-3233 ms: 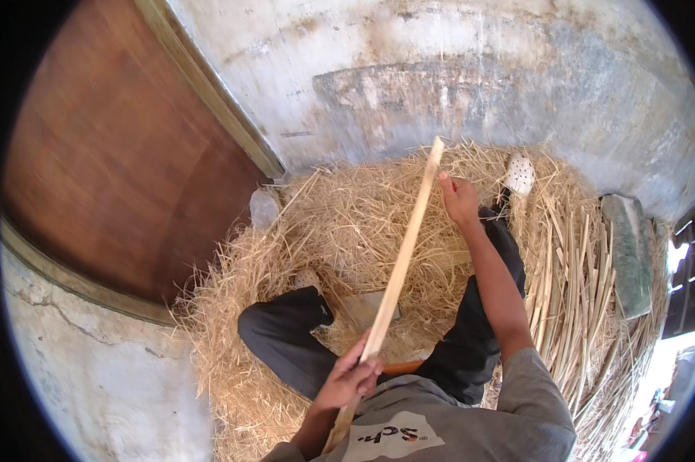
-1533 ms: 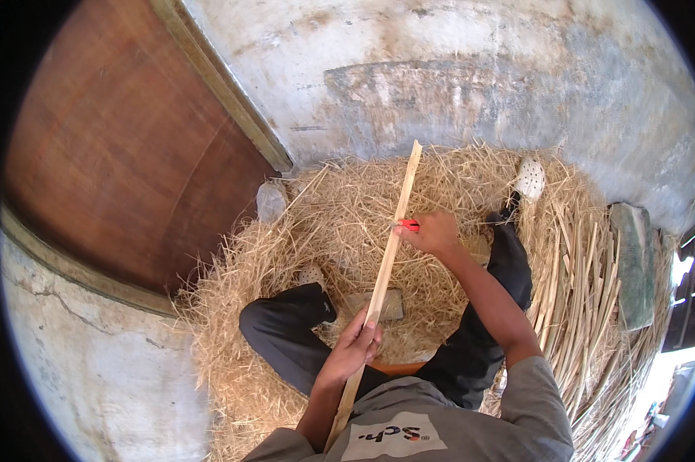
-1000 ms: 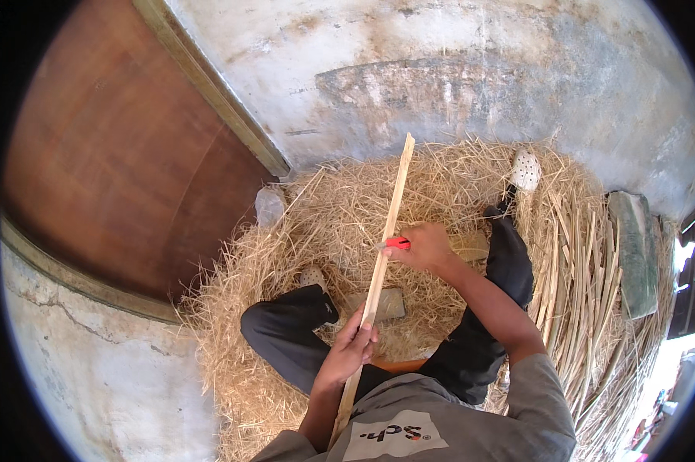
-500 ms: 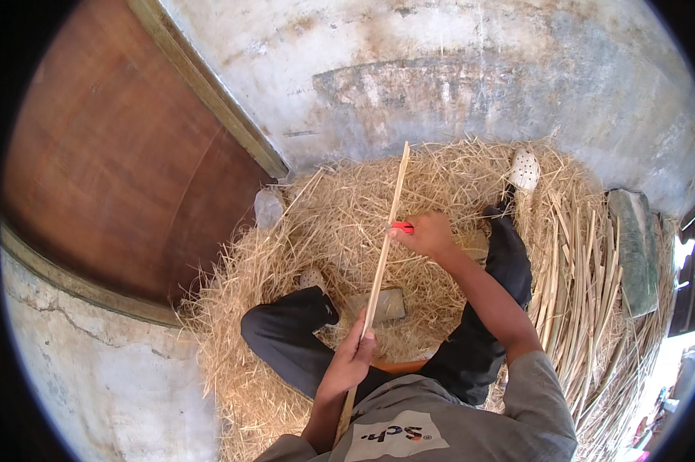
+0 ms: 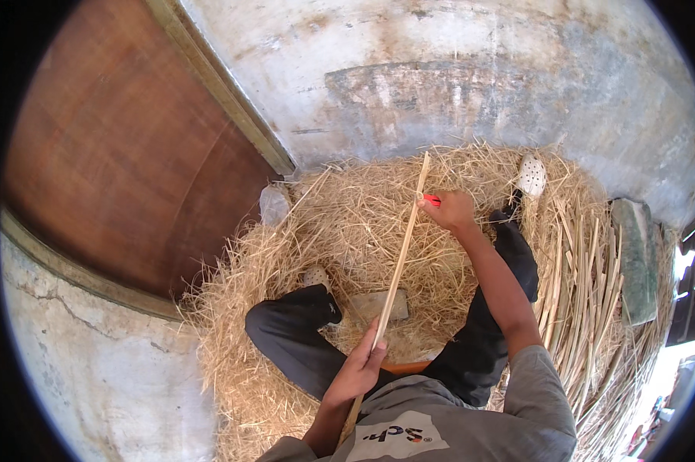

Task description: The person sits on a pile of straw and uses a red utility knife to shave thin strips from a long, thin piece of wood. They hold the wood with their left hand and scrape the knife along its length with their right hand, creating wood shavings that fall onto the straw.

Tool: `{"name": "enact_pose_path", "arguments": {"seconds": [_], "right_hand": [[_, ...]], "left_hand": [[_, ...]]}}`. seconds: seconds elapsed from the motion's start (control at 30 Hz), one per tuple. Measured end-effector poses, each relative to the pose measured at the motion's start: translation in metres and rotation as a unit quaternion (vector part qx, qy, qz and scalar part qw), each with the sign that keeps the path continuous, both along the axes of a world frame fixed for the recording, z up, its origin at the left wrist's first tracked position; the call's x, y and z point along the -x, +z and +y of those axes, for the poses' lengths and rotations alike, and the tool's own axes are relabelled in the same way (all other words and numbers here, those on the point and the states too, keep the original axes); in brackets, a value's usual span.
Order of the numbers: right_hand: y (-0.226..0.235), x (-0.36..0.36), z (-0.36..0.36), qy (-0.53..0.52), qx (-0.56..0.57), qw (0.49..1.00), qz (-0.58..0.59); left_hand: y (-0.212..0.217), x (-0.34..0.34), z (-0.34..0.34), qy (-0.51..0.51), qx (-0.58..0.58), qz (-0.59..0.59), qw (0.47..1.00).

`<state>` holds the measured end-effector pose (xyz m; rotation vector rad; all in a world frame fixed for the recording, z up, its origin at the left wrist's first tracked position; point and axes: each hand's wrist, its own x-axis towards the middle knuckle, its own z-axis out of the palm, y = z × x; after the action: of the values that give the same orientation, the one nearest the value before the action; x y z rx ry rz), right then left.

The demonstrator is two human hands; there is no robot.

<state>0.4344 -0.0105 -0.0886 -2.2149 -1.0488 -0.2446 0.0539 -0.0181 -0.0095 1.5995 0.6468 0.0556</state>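
A long pale bamboo strip slants up and away from my body, its lower end passing along my left forearm. My left hand is closed around its lower part, just in front of my shirt. Out near the strip's far end, my right hand is closed on a small red cutter. The cutter meets the strip's right side; its blade is too small to make out.
Straw-like shavings cover the ground around my bent legs. A flat block lies between my feet. Many strips are piled at right, beside a greenish slab. A plastic bag sits near the brown door; a wall rises ahead.
My right hand and the cutter have moved outward along the strip, toward its far end. The strip's far end has swung a little to the right, and my left hand keeps its grip.
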Motion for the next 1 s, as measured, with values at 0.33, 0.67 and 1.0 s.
{"name": "enact_pose_path", "arguments": {"seconds": [0.33,0.67,1.0], "right_hand": [[0.007,-0.043,-0.007,-0.054,0.051,0.997,-0.029],[-0.028,-0.07,-0.006,-0.008,0.188,0.981,-0.053],[-0.035,-0.094,-0.026,0.013,0.218,0.975,-0.047]], "left_hand": [[0.001,-0.003,0.004,-0.019,0.028,-0.001,0.999],[-0.001,-0.012,0.019,-0.004,0.187,0.036,0.982],[-0.012,-0.027,0.026,-0.013,0.219,0.04,0.975]]}}
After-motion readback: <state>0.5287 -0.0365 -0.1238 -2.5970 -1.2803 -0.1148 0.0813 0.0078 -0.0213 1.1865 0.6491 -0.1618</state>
